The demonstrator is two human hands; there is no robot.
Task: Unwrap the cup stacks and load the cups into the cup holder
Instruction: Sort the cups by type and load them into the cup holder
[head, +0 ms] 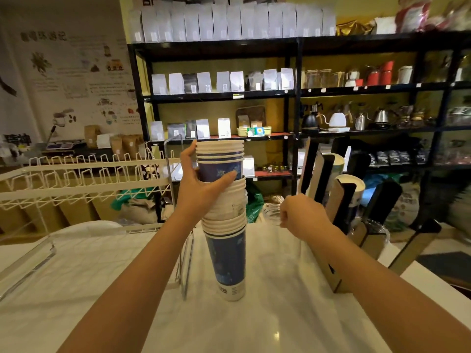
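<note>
A tall stack of blue and white paper cups point(226, 253) stands upright on the white counter point(280, 314). My left hand point(201, 179) grips the upper part of the stack, just below its top rims. My right hand point(300, 215) is closed to the right of the stack, pinching thin clear plastic wrap point(274, 212) that trails off it. The cup holder point(341, 200), a black and tan slotted rack with white cups in it, stands at the right of the counter.
A white wire rack point(84, 179) sits at the left. A clear acrylic stand point(175, 174) is just left of the stack. Black shelves point(293, 93) with bags, kettles and jars fill the background. The counter's right edge drops off near the cup holder.
</note>
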